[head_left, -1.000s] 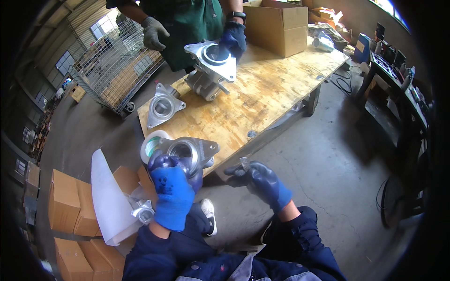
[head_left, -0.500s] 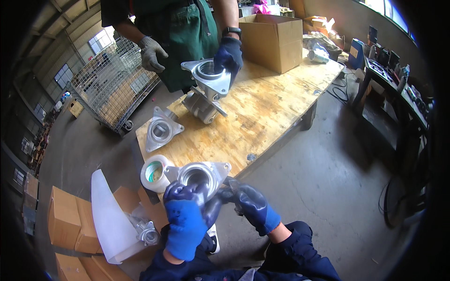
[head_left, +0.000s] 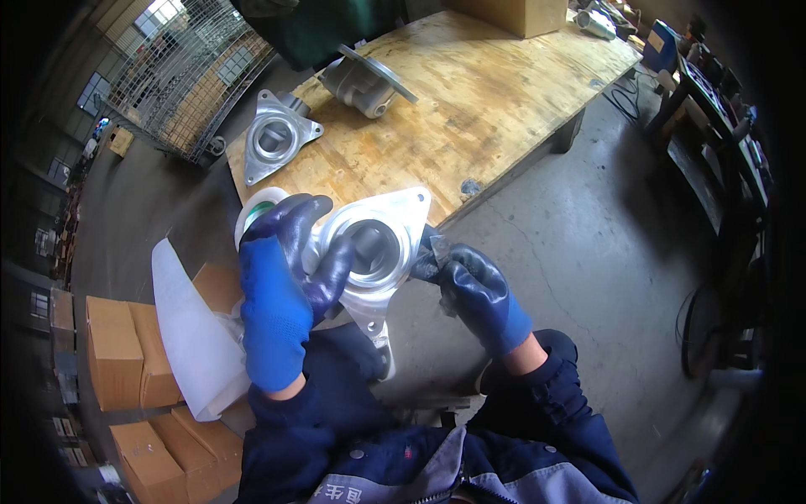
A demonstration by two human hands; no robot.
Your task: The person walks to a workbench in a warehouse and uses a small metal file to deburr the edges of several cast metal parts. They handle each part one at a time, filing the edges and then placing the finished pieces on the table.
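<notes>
My left hand, in a blue glove with a dark coated palm, grips a silver metal housing with a three-cornered flange. Its round bore faces up toward me, and the thumb lies across its near left rim. Just right of the flange, my right hand is closed around a small flat grey blade-like piece; its exact kind is unclear. On the table's left end lies a similar flanged housing. Another housing rests on its side farther back. A white tape roll with a green inner ring is partly hidden behind my left hand.
The plywood table bears a cardboard box at its far end. Cartons and a white sheet stand at lower left. A wire cage cart is beyond; a cluttered bench stands right.
The housing in my left hand has turned so its bore shows more fully. The view has shifted; the co-worker's hand and the housing it held have left the picture.
</notes>
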